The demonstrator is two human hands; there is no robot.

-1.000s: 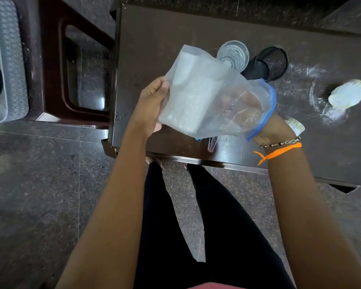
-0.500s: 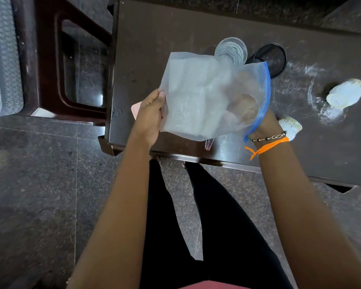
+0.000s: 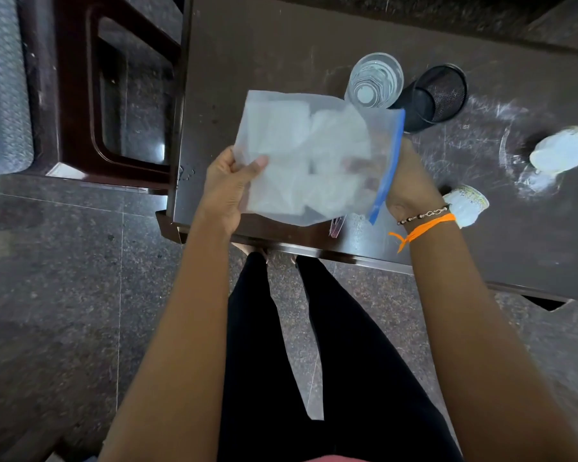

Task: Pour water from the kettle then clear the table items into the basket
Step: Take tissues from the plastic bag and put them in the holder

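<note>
A translucent zip bag with a blue seal strip hangs above the near edge of the dark table. My left hand pinches its closed bottom corner. My right hand is at the bag's blue mouth, its fingers inside the bag and showing dimly through the plastic. White packets lie inside the bag. A clear glass of water stands behind the bag, touching a black mesh cup. No kettle or basket can be made out for certain.
Two white paper cups lie on the table, one at the right amid white smears, one by my right wrist. A small pink tool peeks out below the bag. A dark wooden stool and a grey textured bin stand left.
The bag has turned flatter and its mouth now faces right and down. My right hand has gone in at the blue opening; my left hand slid lower along the bag's bottom edge.
</note>
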